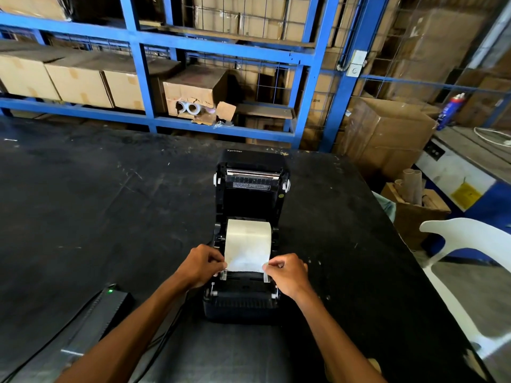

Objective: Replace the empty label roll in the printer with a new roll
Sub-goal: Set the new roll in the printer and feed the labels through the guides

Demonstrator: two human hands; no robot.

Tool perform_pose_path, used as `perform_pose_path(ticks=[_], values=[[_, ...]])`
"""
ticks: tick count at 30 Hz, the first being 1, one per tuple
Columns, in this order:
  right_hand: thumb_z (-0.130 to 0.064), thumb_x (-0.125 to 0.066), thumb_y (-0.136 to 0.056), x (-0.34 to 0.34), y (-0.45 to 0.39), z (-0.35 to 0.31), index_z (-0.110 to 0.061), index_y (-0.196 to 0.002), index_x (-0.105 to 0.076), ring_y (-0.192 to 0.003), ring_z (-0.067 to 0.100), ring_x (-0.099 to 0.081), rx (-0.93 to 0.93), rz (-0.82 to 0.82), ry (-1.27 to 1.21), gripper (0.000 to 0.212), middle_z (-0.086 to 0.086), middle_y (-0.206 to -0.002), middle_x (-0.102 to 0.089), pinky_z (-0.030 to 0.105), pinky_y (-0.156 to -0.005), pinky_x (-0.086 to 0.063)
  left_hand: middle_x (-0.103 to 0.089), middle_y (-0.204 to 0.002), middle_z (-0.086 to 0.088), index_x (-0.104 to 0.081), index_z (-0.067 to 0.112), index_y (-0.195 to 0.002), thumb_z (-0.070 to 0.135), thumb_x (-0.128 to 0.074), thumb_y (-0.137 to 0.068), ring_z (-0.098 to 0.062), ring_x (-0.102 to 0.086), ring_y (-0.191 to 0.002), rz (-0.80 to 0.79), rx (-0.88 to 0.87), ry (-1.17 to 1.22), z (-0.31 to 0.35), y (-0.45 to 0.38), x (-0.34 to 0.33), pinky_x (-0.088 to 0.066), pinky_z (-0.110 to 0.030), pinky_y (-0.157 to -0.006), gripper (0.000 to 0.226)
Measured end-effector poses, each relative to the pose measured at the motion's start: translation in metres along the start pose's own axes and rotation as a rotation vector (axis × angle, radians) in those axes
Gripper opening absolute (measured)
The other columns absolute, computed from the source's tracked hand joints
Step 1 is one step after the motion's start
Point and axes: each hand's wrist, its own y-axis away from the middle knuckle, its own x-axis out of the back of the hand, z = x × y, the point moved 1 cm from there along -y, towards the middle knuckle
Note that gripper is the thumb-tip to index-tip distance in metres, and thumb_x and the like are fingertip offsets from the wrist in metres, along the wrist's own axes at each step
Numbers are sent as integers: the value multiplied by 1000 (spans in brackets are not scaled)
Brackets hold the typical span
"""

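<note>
A black label printer point(243, 302) stands on the black table point(96, 205) with its lid point(251, 178) swung up and back. A white label roll point(248, 236) sits in the printer's bay, and its loose end is drawn forward over the white paper guides. My left hand point(203, 265) pinches the left corner of that loose end. My right hand point(287, 272) pinches the right corner. The paper's front edge lies just behind the printer's front bar.
A black power adapter point(110, 302) with a green light and cables lies front left. Blue shelving point(143, 78) with cartons stands behind the table; one torn carton point(193, 98) shows spare rolls. A white plastic chair point(467, 250) and a box of cardboard cores point(412, 200) are to the right.
</note>
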Motion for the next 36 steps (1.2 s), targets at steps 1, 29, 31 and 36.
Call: perform_pose_path(ticks=[1,29,31,36], values=[[-27,-65,-77,0,0,0,-22,-72,-76,-84,11,-64,-4,-1,2,12,-12,-71,-70,39,-101,-38,-67,-70,-2,-73,2,-76,13,-67,-86,-7,-59,-61,-16,-2,2,0,0,1,-46,-14,-59,16],[-24,-58,-80,-1,-2,-8,-14,-69,-74,-82,12,-61,-1,-64,170,22,-1,-72,-73,32,-85,-20,-67,-66,9,-72,0,-68,8,-64,-84,3,-60,-47,11,91,22,-8,-6,-5,-43,-4,-43,19],[-19,-56,-81,-2,-2,-9,-13,-64,-71,-77,13,-61,14,-54,222,24,-3,-67,-70,33,-88,-23,-66,-67,10,-72,3,-67,7,-65,-84,2,-61,-55,22,91,16,-8,-7,-6,-43,-4,-45,19],[-14,-53,-81,-3,0,-17,-17,-43,-41,-57,14,-46,40,-15,363,40,-6,-45,-43,35,-89,-28,-70,-70,-1,-72,4,-63,7,-67,-82,-3,-61,-54,42,148,-6,-6,-10,-9,-43,-11,-48,20]])
